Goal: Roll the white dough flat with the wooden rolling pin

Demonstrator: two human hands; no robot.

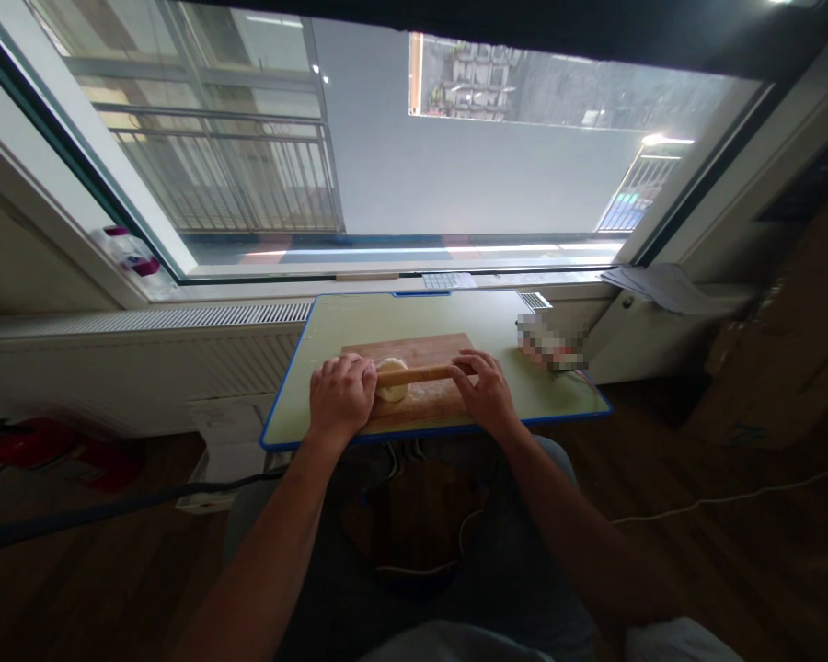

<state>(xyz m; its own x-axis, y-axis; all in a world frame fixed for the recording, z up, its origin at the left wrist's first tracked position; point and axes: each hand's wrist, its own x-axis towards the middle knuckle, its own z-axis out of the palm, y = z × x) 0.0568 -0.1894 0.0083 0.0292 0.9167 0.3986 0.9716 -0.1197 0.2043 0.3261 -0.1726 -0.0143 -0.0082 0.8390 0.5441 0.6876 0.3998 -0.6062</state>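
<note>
A wooden rolling pin (418, 374) lies across a pale, flattened round of dough (392, 393), which shows on both sides of the pin. My left hand (343, 391) is closed round the pin's left end, close beside the dough. On the other end, my right hand (484, 386) grips the pin with curled fingers. Beneath the dough is a wooden cutting board (442, 346), with traces of white flour near its front. My hands hide the board's left and right sides in part.
The board rests on a small pale-green table (338, 317) with a blue edge. A pixelated item (552, 342) sits at its right. Behind stand a radiator (248, 319) and a window. A bottle (131, 251) lies on the sill; a red fire extinguisher (55, 450) is at floor left.
</note>
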